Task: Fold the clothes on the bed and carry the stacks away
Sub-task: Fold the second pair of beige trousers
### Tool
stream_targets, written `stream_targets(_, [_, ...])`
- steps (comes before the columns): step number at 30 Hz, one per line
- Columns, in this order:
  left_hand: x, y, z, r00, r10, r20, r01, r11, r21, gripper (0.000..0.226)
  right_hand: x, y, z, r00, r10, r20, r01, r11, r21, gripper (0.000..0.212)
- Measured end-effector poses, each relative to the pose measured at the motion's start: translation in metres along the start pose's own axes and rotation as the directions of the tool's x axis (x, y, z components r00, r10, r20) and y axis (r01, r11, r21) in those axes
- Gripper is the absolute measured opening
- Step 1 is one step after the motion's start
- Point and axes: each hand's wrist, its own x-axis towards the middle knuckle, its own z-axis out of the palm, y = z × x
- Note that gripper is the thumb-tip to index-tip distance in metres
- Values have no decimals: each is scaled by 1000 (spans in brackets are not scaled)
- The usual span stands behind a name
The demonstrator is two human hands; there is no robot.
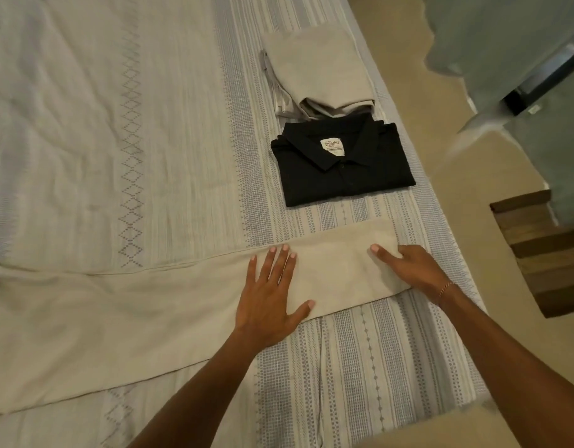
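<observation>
A long beige garment [134, 312] lies stretched across the bed from the left edge to the right side. My left hand [269, 292] lies flat on it with fingers spread, pressing the cloth down. My right hand [408, 266] rests on the garment's right end, fingers straight and pointing left. Beyond my hands sits a folded black collared shirt [340, 163] with a white label. Farther back lies a folded stack of beige and grey clothes [318, 76].
The bed [117, 124] wears a pale cover with blue-grey patterned bands. Its right edge runs diagonally past the stacks, with beige floor [447, 150] beyond. A dark wooden piece of furniture [544, 247] stands at the right, and a grey surface at the top right.
</observation>
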Motion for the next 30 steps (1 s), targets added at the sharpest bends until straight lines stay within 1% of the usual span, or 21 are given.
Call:
stream_targets(2, [2, 5, -2, 999, 5, 41, -6, 1000, 24, 98, -5, 7, 5, 998, -63, 3, 61, 983, 172, 47])
stream_targets(4, [4, 8, -4, 998, -4, 57, 2, 1000, 30, 101, -7, 9, 7, 986, -158, -54, 165, 972, 170, 39])
stream_targets(8, [14, 26, -9, 998, 7, 58, -7, 1000, 0, 104, -7, 7, -15, 954, -223, -202, 255, 956, 146, 31])
stream_targets(12, [38, 54, -8, 998, 45, 42, -42, 998, -50, 105, -12, 4, -48, 898, -266, -349, 298, 954, 40, 24])
stream_targets(15, [50, 63, -5, 997, 41, 58, -37, 997, -71, 105, -24, -8, -61, 853, -329, -406, 327, 942, -75, 22])
stream_targets(17, [50, 59, -8, 996, 56, 63, -49, 992, -114, 104, -38, -29, -58, 805, -408, -432, 383, 912, -149, 21])
stream_targets(18, [50, 57, -13, 995, 58, 82, -43, 984, -174, 102, -47, -40, -53, 773, -450, -447, 416, 892, -180, 20])
stream_targets(19, [48, 54, -24, 991, 41, 126, -2, 957, -292, 97, -58, -55, -46, 743, -484, -462, 442, 873, -204, 19])
stream_targets(20, [45, 53, -37, 980, 15, 196, 85, 867, -491, 90, -71, -69, -38, 719, -507, -475, 459, 860, -223, 17])
stream_targets(21, [38, 51, -56, 961, -22, 275, 222, 652, -725, 81, -86, -87, -26, 703, -523, -482, 470, 850, -238, 16])
stream_targets(22, [30, 50, -75, 940, -30, 340, 330, 330, -884, 72, -101, -102, -13, 694, -537, -479, 474, 842, -257, 17])
stream_targets(23, [19, 48, -96, 925, -21, 379, 380, 19, -925, 68, -116, -116, 2, 694, -551, -463, 473, 834, -284, 19])
stream_targets(24, [8, 39, -114, 914, -6, 405, 394, -221, -892, 70, -131, -131, 21, 693, -577, -433, 474, 817, -329, 21])
stream_targets(25, [-3, 27, -127, 907, 11, 421, 394, -374, -840, 75, -143, -142, 42, 689, -614, -384, 485, 785, -386, 23])
stream_targets(26, [-14, 13, -138, 905, -4, 426, 374, -472, -798, 78, -155, -152, 64, 688, -653, -318, 510, 746, -429, 25])
stream_targets(27, [-24, -6, -143, 897, -58, 438, 349, -515, -783, 79, -165, -163, 88, 692, -683, -233, 548, 707, -447, 28])
stream_targets(28, [-32, -21, -148, 885, -123, 450, 323, -534, -781, 79, -172, -169, 110, 711, -692, -130, 576, 678, -456, 31])
stream_targets(29, [-38, -32, -149, 858, -204, 471, 329, -487, -809, 76, -175, -172, 129, 734, -679, -8, 599, 654, -463, 35])
stream_targets(30, [-44, -43, -148, 819, -288, 496, 337, -458, -822, 65, -176, -173, 149, 751, -651, 108, 619, 637, -459, 40])
